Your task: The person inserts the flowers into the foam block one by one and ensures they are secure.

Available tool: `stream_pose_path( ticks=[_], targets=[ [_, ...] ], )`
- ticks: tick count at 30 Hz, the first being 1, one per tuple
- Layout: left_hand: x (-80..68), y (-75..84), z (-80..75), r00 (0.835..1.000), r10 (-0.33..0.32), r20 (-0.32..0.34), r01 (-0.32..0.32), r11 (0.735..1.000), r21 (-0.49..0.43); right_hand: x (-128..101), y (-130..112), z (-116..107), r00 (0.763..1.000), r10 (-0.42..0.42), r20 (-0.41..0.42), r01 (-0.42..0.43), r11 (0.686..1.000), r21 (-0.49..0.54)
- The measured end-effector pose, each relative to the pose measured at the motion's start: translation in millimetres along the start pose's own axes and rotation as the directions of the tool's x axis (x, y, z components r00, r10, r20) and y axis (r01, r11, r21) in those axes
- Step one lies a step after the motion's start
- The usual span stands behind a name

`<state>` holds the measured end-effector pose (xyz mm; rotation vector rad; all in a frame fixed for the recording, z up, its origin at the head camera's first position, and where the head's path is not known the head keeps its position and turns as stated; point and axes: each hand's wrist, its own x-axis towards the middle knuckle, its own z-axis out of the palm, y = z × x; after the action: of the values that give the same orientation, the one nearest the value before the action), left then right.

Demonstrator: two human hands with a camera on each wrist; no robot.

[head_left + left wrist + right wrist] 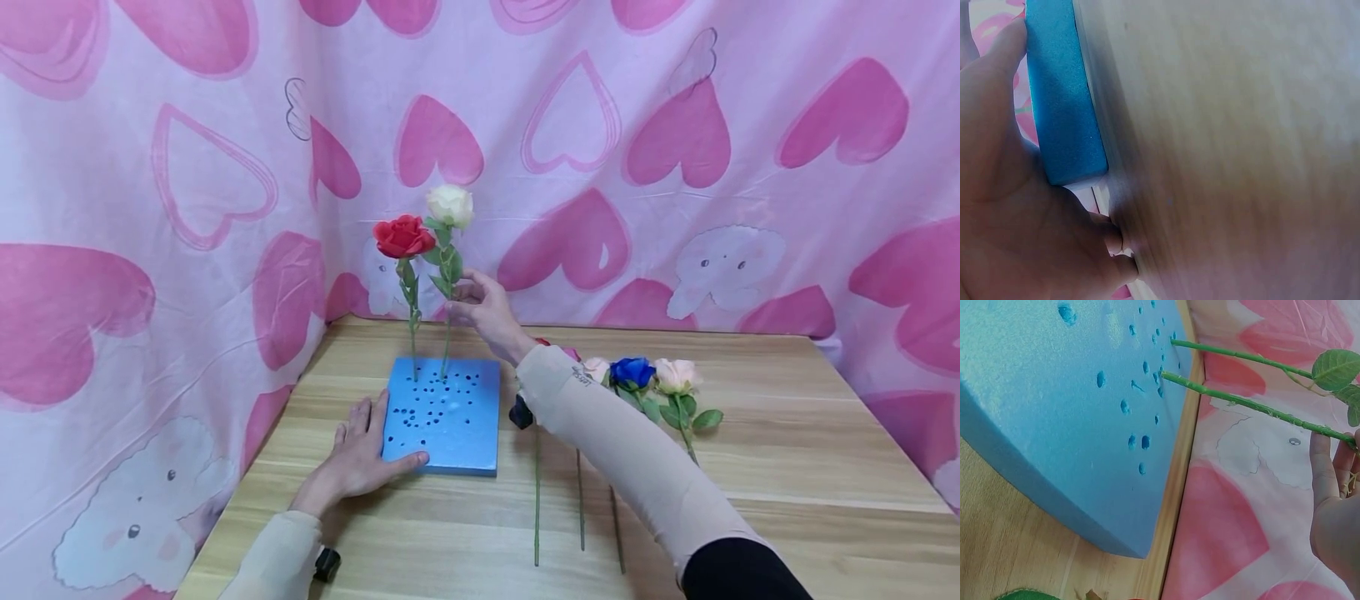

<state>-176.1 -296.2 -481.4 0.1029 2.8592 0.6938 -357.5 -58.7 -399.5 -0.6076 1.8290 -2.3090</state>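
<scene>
A blue foam block (482,446) full of small holes lies on the table. In its back part stand a red rose (403,237) and a white rose (450,207), both upright on long green stems. With its fingers spread, my left hand (356,458) rests against the block's left side, thumb along the front edge. My right hand (487,315) holds the white rose's stem below its leaves, fingers around it. In the right wrist view the stem's lower end (1175,381) meets the block at a hole.
To the right, under and beyond my right arm, lie several more roses, among them a blue rose (632,372) and a pale pink rose (677,377). My sleeve partly hides them. A pink heart-patterned curtain (555,242) hangs behind the wooden table (810,467) and along its left.
</scene>
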Motion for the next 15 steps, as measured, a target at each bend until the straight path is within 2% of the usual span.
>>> stream_pose_path(
  ticks=[15],
  targets=[
    [-0.9, 2.9, -1.1, 1.0, -0.006, 0.0, 0.006, 1.0, 0.006, 4.1, 3.4, 3.5, 1.0, 0.009, -0.011, -0.009, 1.0, -0.017]
  ],
)
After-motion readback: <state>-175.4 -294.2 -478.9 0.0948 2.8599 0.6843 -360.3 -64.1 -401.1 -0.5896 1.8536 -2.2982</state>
